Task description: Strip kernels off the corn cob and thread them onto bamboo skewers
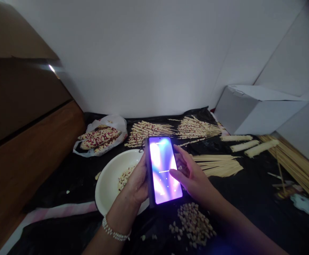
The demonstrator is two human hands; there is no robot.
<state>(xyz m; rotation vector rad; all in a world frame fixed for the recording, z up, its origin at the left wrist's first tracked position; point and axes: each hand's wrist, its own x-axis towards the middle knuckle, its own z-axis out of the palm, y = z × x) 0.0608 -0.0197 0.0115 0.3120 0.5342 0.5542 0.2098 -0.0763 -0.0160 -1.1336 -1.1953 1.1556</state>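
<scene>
A lit smartphone (pixel 166 173) in a dark flip case is held up in the middle of the view, with a white line and dots on its purple-blue screen. My left hand (pixel 140 179) grips it along the left side, its fingers hidden behind the case. At the right edge, my right hand (pixel 189 173) curls around the phone, with the thumb against the screen at the end of the line. Below the left hand stands a white enamel bowl (pixel 106 180) partly filled with corn kernels (pixel 125 177). A pile of loose kernels (pixel 195 225) lies below the phone.
Red-and-white corn cobs (pixel 101 137) lie in a plastic bag (pixel 121 124). Behind the phone are two bunches of kernel-threaded sticks (pixel 146 132). Bare sticks (pixel 218 164), stripped cobs (pixel 260 148) and a white box (pixel 260 109) are at right. Black plastic sheeting (pixel 64 166) covers the surface.
</scene>
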